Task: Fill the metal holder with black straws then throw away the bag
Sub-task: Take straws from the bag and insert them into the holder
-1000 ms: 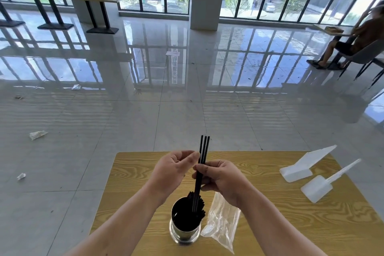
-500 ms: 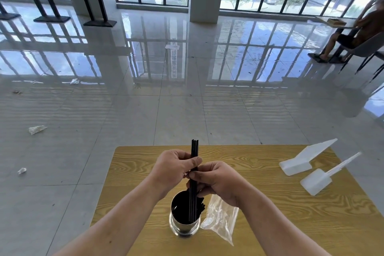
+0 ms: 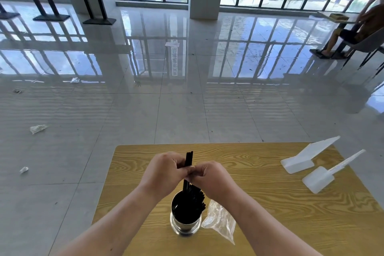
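Note:
A shiny metal holder (image 3: 185, 227) stands near the front of the wooden table (image 3: 270, 203), with several black straws leaning inside it. Above it both hands meet around a small bunch of black straws (image 3: 188, 159) held upright, their lower ends reaching into the holder. My left hand (image 3: 164, 172) grips the bunch from the left and my right hand (image 3: 209, 178) pinches it from the right. A crumpled clear plastic bag (image 3: 220, 220) lies flat on the table just right of the holder, under my right forearm.
Two white plastic scoops (image 3: 307, 157) (image 3: 324, 176) lie at the table's right side. Scraps of litter (image 3: 37, 128) dot the glossy tiled floor on the left. A person sits on a chair (image 3: 361, 37) at the far right.
The hands have sunk closer to the holder, pushing the bunch of straws lower into it, so less of the straws sticks out above the fingers. The hands have closed together.

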